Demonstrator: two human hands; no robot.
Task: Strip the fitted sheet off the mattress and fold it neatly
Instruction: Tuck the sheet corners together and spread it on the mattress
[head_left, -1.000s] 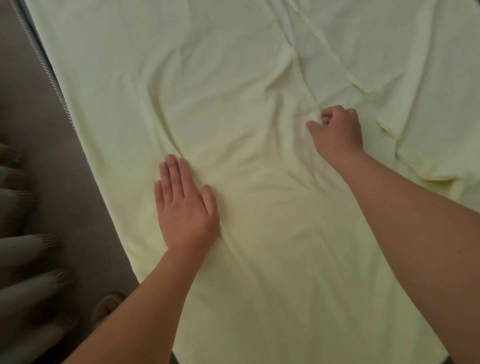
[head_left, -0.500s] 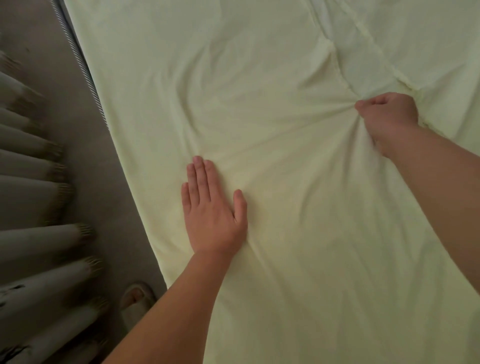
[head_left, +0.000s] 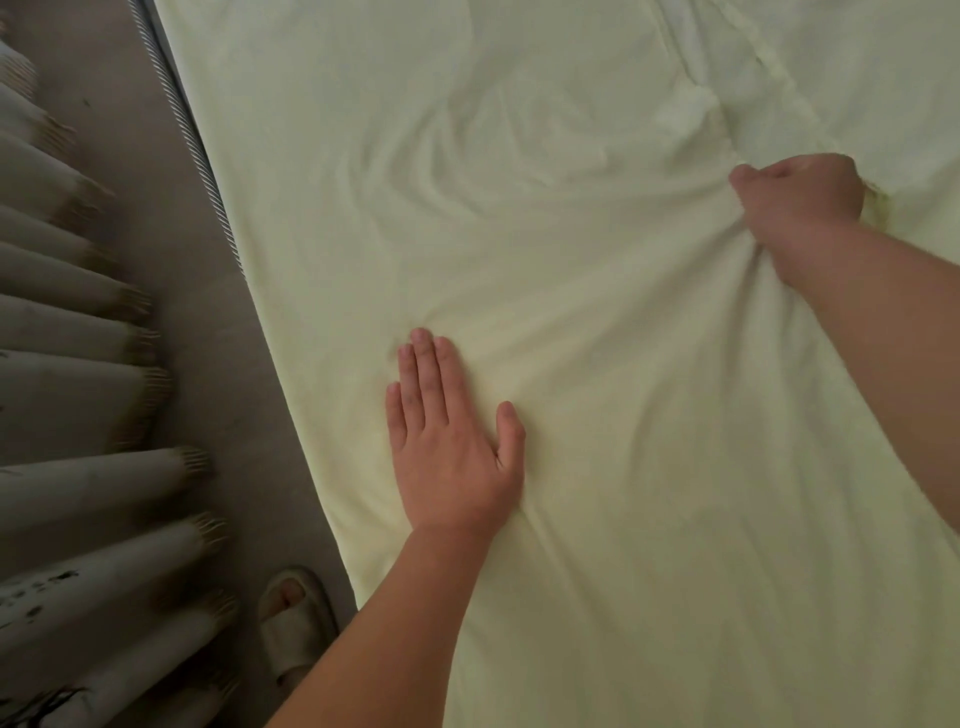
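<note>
The pale yellow fitted sheet (head_left: 519, 218) lies spread over the mattress and fills most of the view. My left hand (head_left: 452, 441) presses flat on it with straight fingers, near the sheet's left edge. My right hand (head_left: 800, 202) is a fist that grips a bunch of the sheet at the upper right; creases fan out from the fist toward my left hand. A seamed fold of the sheet (head_left: 769, 67) runs up beyond the right fist.
The grey mattress side with its corded edge (head_left: 202, 150) runs diagonally at the left. Curtain folds with fringed hems (head_left: 78, 395) hang further left. My foot in a light slipper (head_left: 293, 623) stands on the floor at the bottom.
My right hand has pulled its bunch of sheet toward me and to the right, tightening the creases. My left hand stays flat in place. The view has shifted left.
</note>
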